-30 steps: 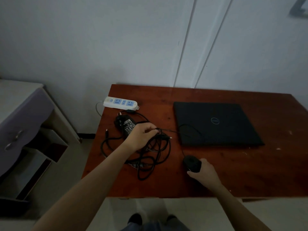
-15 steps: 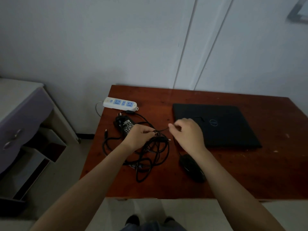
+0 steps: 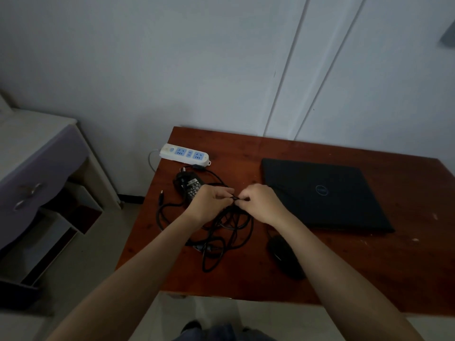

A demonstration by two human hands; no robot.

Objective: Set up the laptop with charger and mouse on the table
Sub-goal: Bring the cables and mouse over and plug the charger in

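Both hands meet over the left part of the table (image 3: 406, 267). L hand (image 3: 211, 203) and R hand (image 3: 264, 205) sit knuckle to knuckle, fingers curled. Each pinches the same short stretch of black cable (image 3: 227, 232) btwn thumb and fingertips, and the pinch point lies right btwn the 2 hands. The rest of the cable drops into a loose tangle of loops on the wood, nearer the body than both hands, mostly under the L wrist.

Charger brick (image 3: 190, 189) lies just beyond the L hand, label up, partly hidden by the knuckles. Farther out past it, at the table's far-left corner, sits a white power strip (image 3: 184, 155) w/ blue sockets. 1 loose barrel tip (image 3: 161, 194) lies out left of the L hand.

Laptop (image 3: 325, 195), lid closed and flat, is directly right of the R hand, which overlaps the laptop's near-left corner in view. Mouse (image 3: 280, 252) rests on the table nearer the body than the R hand, beside the R forearm and partly covered by it.

Off the table, far left of the L arm, stands a purple-fronted cabinet (image 3: 37, 168).
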